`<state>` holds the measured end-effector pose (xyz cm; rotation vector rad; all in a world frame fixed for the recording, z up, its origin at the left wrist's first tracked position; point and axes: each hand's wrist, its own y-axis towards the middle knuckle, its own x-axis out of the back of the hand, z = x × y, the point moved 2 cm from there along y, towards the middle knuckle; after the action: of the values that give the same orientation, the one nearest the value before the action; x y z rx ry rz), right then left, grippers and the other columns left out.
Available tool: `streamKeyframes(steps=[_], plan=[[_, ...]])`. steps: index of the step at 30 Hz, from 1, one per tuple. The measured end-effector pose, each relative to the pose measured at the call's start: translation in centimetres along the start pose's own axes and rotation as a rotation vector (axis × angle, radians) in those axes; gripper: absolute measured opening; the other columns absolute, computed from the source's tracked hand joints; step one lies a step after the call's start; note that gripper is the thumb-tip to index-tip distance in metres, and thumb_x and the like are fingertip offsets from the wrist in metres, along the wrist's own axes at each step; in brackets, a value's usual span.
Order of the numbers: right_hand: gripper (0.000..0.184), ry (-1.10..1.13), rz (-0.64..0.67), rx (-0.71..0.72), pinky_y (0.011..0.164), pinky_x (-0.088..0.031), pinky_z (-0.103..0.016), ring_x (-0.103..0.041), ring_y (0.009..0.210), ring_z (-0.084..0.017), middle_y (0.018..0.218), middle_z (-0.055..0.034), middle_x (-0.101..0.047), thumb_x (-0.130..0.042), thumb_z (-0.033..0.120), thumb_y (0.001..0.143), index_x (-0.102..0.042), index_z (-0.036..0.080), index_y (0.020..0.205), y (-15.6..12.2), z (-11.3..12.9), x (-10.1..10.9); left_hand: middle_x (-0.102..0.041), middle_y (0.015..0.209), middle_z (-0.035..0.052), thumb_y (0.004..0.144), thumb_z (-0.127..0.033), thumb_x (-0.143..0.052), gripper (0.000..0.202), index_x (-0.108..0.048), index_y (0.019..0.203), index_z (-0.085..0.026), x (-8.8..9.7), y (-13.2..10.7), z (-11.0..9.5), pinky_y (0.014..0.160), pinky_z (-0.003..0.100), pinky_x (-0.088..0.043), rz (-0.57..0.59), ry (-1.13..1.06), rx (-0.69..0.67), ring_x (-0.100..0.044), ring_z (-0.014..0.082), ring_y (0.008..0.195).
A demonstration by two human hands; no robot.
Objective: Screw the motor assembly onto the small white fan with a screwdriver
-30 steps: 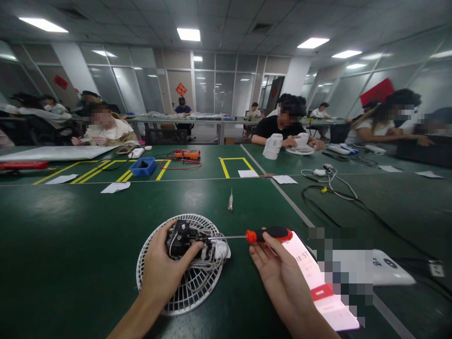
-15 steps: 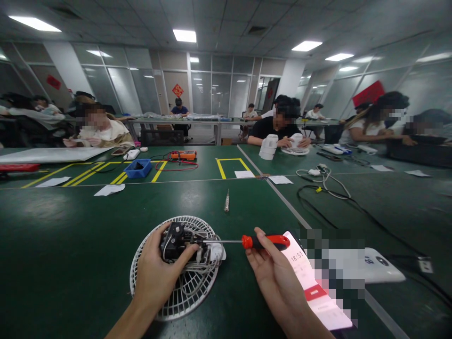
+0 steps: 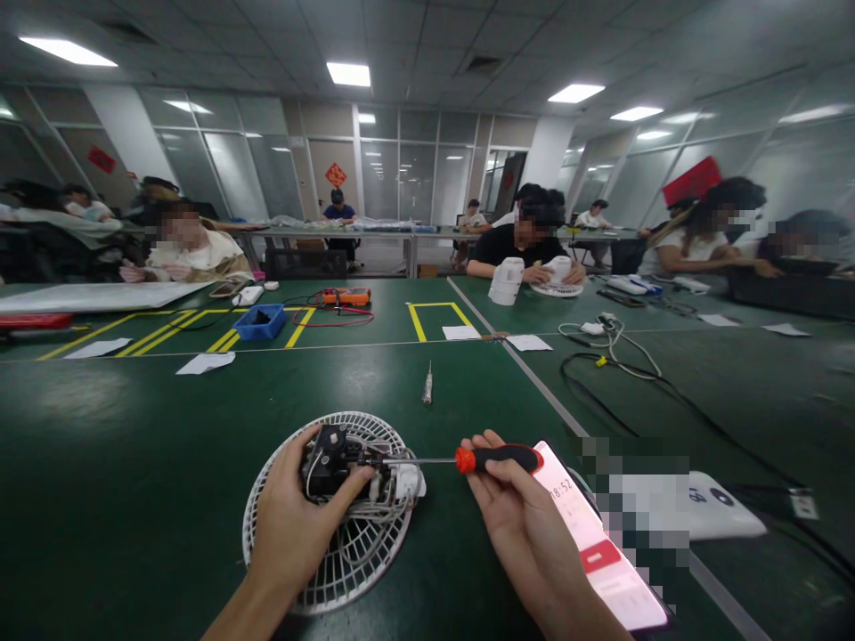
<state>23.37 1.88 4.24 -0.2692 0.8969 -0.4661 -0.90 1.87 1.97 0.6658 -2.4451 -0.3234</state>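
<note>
Currently the green table (image 3: 134, 463) is taking up most of the room, and other people are sitting at work along its far side. A white fan grille (image 3: 347, 570) is lying flat on the near edge in front of the person. A phone (image 3: 601, 552) with a lit screen is lying to the right of it, partly under the wrist; I cannot tell whether it is being touched.

On the grille, a black motor unit (image 3: 332, 458) with loose wires is sitting towards the rear rim. The left hand (image 3: 294, 525) is wrapping around it, fingers curled behind and thumb pressing across the front. The right hand (image 3: 527, 525) is pinching the red-and-black handle of a screwdriver (image 3: 498, 458) between thumb and fingertips. Its shaft is running level to the left, with the tip going into the motor unit.

A small driver (image 3: 427, 385) is lying alone farther back, well apart from both hands.
</note>
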Motion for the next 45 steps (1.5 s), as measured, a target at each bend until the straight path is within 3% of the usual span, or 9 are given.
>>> streamKeyframes(steps=[9,15,21,26,33,38,42,45], plan=[[0.048,-0.021,0.059,0.019,0.098,-0.058,-0.039,-0.072,0.103,-0.026,0.097,-0.0051,-0.074,-0.078,0.008,0.051,-0.068,0.019,0.097,-0.4,0.1,-0.1,-0.071,0.117,0.011,0.063,-0.073,-0.079,0.081,-0.063,0.123,-0.022,0.0,0.1,-0.2,0.105,0.059,-0.052,-0.001,-0.002,-0.026,-0.067,0.035,0.11],[0.045,-0.072,0.03,0.039,0.07,-0.061,-0.028,-0.07,0.079,-0.017,0.086,0.0004,-0.07,-0.091,0.022,0.058,-0.068,0.02,0.098,-0.3,-0.4,0.3,-0.07,0.12,0.0104,0.062,-0.074,-0.079,0.083,-0.062,0.125,-0.023,0.0,0.0,0.0,0.106,0.059,-0.051,0.006,-0.003,-0.005,-0.067,0.0345,0.112],[0.061,-0.035,0.023,0.053,0.086,-0.062,-0.032,-0.073,0.091,-0.02,0.091,-0.002,-0.074,-0.093,0.01,0.049,-0.067,0.02,0.103,0.0,-0.4,0.2,-0.07,0.118,0.0103,0.062,-0.074,-0.078,0.083,-0.062,0.125,-0.023,-0.1,0.0,-0.2,0.105,0.059,-0.052,0.005,-0.002,-0.011,-0.067,0.0342,0.111],[0.063,-0.054,0.06,0.058,0.095,-0.06,-0.037,-0.075,0.097,-0.024,0.092,-0.0023,-0.076,-0.092,0.01,0.048,-0.065,0.021,0.103,0.0,-0.3,0.1,-0.07,0.118,0.011,0.063,-0.072,-0.079,0.081,-0.062,0.125,-0.022,0.0,0.0,-0.1,0.106,0.059,-0.051,0.002,-0.002,-0.023,-0.067,0.0346,0.111],[0.061,-0.212,0.064,0.205,0.085,-0.062,-0.041,-0.074,0.091,-0.024,0.093,-0.0016,-0.075,-0.097,0.03,0.057,-0.063,0.022,0.106,-0.4,-0.2,0.4,-0.07,0.118,0.0107,0.065,-0.072,-0.078,0.078,-0.062,0.123,-0.022,0.0,0.0,-0.2,0.105,0.058,-0.052,-0.004,0.003,-0.051,-0.068,0.0336,0.109],[0.06,-0.175,0.075,0.208,0.088,-0.059,-0.042,-0.073,0.1,-0.027,0.103,-0.0068,-0.077,-0.091,0.025,0.058,-0.064,0.021,0.112,-1.0,-0.3,0.0,-0.07,0.118,0.01,0.064,-0.074,-0.077,0.081,-0.062,0.125,-0.023,0.0,0.1,-0.1,0.105,0.058,-0.052,0.003,0.019,-0.031,-0.067,0.0337,0.111],[0.045,-0.21,0.116,0.197,0.081,-0.06,-0.036,-0.072,0.088,-0.021,0.09,-0.0019,-0.075,-0.093,0.028,0.062,-0.065,0.02,0.096,-0.4,-0.8,0.3,-0.07,0.118,0.0099,0.064,-0.075,-0.076,0.082,-0.062,0.125,-0.023,0.0,0.1,-0.2,0.106,0.056,-0.051,0.0,0.02,-0.035,-0.067,0.0335,0.111],[0.046,-0.214,0.123,0.167,0.078,-0.06,-0.036,-0.072,0.083,-0.02,0.088,-0.0007,-0.074,-0.096,0.032,0.061,-0.064,0.02,0.091,0.1,-1.2,0.6,-0.07,0.119,0.01,0.064,-0.075,-0.077,0.082,-0.062,0.125,-0.022,0.0,0.1,-0.3,0.107,0.056,-0.051,0.005,0.015,-0.036,-0.067,0.0336,0.111]])
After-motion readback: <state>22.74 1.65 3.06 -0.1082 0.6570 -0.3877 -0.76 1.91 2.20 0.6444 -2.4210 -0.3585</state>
